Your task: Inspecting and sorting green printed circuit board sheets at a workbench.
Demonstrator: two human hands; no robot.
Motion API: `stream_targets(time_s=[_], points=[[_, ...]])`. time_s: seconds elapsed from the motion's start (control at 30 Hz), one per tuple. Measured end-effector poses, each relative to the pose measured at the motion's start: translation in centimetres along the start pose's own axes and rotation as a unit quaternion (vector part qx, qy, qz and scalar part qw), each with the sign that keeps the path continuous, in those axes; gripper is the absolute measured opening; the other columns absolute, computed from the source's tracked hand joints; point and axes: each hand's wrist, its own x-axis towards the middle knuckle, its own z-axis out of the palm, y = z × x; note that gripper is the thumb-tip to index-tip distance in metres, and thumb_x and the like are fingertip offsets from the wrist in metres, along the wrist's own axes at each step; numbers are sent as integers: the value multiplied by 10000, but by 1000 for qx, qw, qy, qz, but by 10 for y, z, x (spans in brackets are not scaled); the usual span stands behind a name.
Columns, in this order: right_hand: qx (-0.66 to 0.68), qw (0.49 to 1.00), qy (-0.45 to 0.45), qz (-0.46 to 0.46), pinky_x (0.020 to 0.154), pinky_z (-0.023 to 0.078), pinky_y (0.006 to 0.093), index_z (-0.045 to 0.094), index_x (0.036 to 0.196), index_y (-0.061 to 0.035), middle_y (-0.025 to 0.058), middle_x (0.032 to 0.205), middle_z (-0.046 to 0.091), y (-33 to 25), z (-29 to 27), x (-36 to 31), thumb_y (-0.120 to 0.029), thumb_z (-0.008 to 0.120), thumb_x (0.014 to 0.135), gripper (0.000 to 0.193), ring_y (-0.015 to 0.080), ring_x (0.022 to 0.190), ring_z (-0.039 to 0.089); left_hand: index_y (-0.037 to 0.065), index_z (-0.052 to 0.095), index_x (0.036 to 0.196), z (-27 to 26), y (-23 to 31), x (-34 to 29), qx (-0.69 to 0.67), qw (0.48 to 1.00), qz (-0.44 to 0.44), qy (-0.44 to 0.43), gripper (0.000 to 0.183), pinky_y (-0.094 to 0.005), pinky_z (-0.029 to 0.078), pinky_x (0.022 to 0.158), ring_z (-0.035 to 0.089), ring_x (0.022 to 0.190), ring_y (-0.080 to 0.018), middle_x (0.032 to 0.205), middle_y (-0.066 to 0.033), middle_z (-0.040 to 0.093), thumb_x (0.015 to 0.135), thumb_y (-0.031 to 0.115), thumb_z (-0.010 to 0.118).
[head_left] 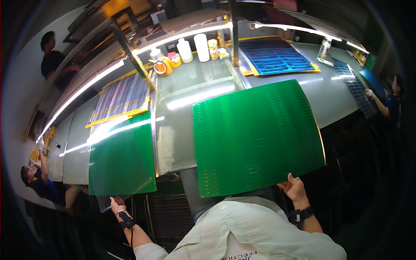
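Note:
A large green patterned sheet (260,138) tilts in front of me over the bench's near edge. My right hand (294,187) grips its lower right edge, thumb uppermost. To the left, a second green sheet (147,164) lies on the bench, with a clear, smoky film (117,160) over it. The film's lower corner reaches past the bench edge, where my left hand (117,205) is closed on it. Some fingers of both hands are hidden under the sheets.
White bottles (201,47), a tape roll (162,67) and small containers stand at the back. Printed panels lie on yellow boards (277,56) at left and right. A metal shelf post (234,34) rises at the back. Co-workers (392,104) are at both sides.

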Motion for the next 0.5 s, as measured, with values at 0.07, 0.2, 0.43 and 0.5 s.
stream_targets(time_s=[0.07,0.2,0.43,0.5], points=[[-2,1000,12,-27,859,508,421,545,1116,-9,146,1076,610,-8,-8,-8,-192,482,927,271,276,1002,600,137,572,764,13,-6,-8,-9,1000,5,24,307,-212,406,404,494,451,-106,606,19,565,921,386,488],[2,995,46,-91,875,498,412,545,1126,-23,124,1076,611,-31,-12,-16,-217,519,910,292,261,1006,595,120,605,927,10,-4,-5,-7,1000,11,-14,283,-211,485,505,625,706,-112,858,3,670,902,389,522],[30,976,69,-203,829,542,341,502,1174,-33,92,1121,592,-102,-61,-12,-187,517,915,301,203,1010,594,104,592,963,10,-17,-3,-28,999,18,-11,263,-228,495,575,616,756,-139,871,-11,654,915,351,515],[33,975,51,-214,911,468,383,480,1203,-26,93,1175,548,-123,-85,3,-175,542,898,345,230,1065,545,106,566,1030,8,-14,-1,-58,998,6,-17,268,-237,486,586,602,741,-140,947,-4,641,932,342,483]])
